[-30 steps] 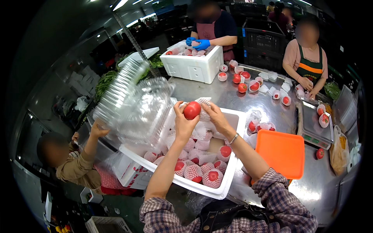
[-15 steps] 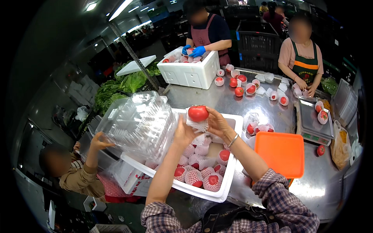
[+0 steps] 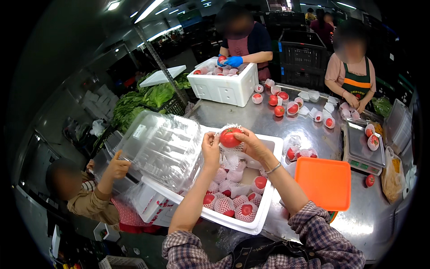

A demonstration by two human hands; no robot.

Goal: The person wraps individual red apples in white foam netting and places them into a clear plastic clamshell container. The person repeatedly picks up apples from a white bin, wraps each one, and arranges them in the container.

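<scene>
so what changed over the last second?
Both hands, left hand and right hand, kept hold of the tomato; the white foam net now sits further around it. The stack of clear plastic trays tipped a little. The white foam box and orange tray stayed put.

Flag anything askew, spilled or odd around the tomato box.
One thing: a stack of clear plastic trays leans tilted over the white foam box's left rim, propped by a co-worker's hand. Both hands hold a tomato normally.
</scene>
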